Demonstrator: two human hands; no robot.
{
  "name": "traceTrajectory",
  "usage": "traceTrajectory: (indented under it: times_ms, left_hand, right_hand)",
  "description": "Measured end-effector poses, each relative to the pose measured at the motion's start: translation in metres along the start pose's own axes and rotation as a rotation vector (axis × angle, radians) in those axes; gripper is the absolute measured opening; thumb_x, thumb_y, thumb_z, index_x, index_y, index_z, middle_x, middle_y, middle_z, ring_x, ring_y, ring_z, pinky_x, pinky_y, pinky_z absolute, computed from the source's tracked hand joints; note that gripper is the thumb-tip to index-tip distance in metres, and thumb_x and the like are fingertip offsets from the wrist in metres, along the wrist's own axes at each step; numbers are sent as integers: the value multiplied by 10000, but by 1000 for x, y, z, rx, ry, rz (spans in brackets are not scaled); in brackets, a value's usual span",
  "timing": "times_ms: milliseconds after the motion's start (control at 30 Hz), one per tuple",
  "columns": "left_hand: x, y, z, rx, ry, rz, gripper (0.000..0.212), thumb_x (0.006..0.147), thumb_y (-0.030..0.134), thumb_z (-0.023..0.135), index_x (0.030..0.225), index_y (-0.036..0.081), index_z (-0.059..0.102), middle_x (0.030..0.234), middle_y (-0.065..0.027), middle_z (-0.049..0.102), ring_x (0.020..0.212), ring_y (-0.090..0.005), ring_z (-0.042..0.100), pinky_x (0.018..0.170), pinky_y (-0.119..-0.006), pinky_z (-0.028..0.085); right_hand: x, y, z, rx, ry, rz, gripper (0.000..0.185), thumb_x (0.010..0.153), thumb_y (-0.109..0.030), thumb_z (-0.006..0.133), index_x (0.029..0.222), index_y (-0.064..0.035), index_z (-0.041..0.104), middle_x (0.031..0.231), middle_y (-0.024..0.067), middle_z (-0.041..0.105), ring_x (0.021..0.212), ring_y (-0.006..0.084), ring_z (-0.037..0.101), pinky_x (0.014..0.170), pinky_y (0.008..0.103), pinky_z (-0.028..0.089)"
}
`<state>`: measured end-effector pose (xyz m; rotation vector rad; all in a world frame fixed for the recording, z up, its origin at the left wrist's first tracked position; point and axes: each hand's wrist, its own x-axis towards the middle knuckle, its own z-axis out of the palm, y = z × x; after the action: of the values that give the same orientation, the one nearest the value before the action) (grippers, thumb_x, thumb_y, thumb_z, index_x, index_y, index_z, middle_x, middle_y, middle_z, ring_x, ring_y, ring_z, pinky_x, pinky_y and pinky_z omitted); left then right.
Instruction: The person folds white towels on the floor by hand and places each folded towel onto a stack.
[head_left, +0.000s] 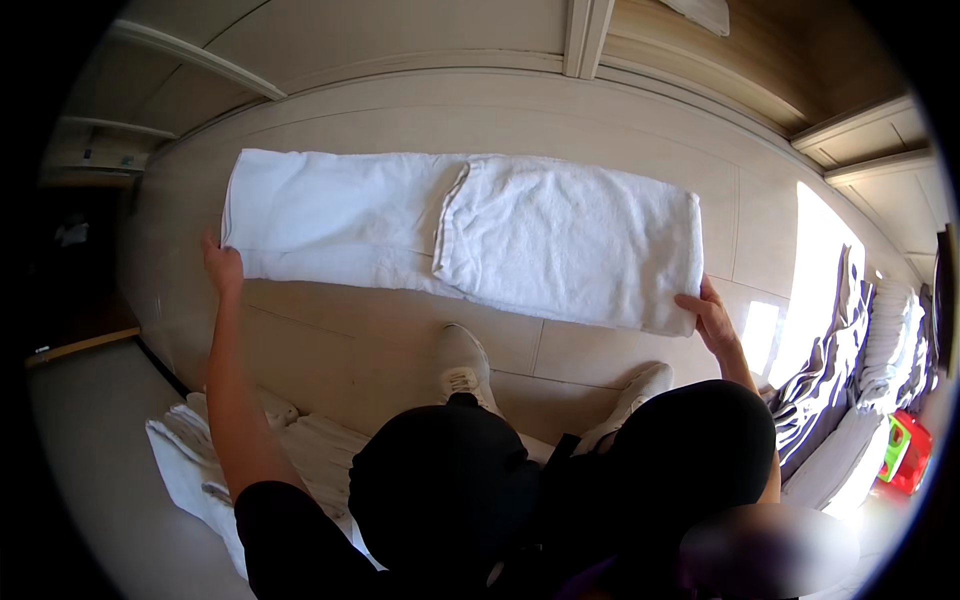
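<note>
A long white towel (570, 240) lies stretched crosswise on the tiled floor in front of my feet. Its right part is folded back over the lower layer, and the hemmed end of that flap rests near the middle. My left hand (223, 264) grips the lower corner at the towel's left end. At the opposite end, my right hand (709, 315) pinches the folded edge, thumb on top. Small wrinkles run across the folded flap; the left part (322, 210) looks smoother.
Cabinet doors (405, 37) and an open wooden compartment (720, 67) border the floor ahead. More white folded cloth (187, 457) lies at my left. Striped fabric (817, 375), a stacked white cloth (889, 337) and a red-and-green plastic object (907, 454) are at right. My shoes (465, 360) stand close to the towel.
</note>
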<state>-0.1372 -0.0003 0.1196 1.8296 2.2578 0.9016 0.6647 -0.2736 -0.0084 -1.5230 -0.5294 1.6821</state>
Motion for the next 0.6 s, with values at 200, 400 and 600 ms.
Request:
traceTrajectory:
  times_ms: [200,400,600]
  left_hand:
    - [-121,54,147,-22,-212,98,502,861,109,716,1323,31,536,1184,-189,650,1043,-302,649,885,-399,529]
    - [-222,164,232,-172,-649,100,779,783,392,828,1330,-33,472,1186,-217,613,1051,-317,636,891,-416,538]
    - [-226,191,253,8,-667,-122,836,693,476,849,1258,-44,519,1209,-260,566,1112,-397,592,957,-432,512]
  right_hand:
    - [-10,33,5,-260,224,-136,702,919,-125,700,1546,-90,386,1004,72,673,888,142,614,792,311,511]
    - [-130,124,-127,-1469,529,-286,278,821,-94,710,1080,-25,636,950,179,679,966,368,641,853,455,519]
    - [-321,204,-300,-1693,682,377,243,808,-73,701,1037,-12,646,963,201,692,941,384,665,809,473,519]
